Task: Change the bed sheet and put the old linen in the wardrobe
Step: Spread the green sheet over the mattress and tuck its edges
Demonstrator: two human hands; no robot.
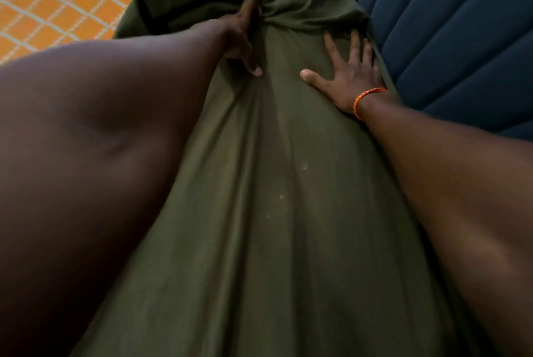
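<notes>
A dark olive-green sheet (259, 183) lay stretched in long folds from the bottom of the view up to a rumpled heap at the top, filling the space between both bare forearms. The left hand (240, 36) rested on the cloth just below that heap, its fingers (250, 9) reaching up into the bunched folds so that it could not be told whether they pinched the cloth; the thumb lay flat on the sheet. The right hand (344, 74) lay palm down with fingers spread wide and gripping nothing, pressing the sheet's right edge. An orange braided band (366, 98) circled that wrist. Just right of those fingers ran a dark blue quilted surface (450, 33). Beyond and left of the left fingers showed an orange mattress cover with a pale lattice pattern (57, 5).
</notes>
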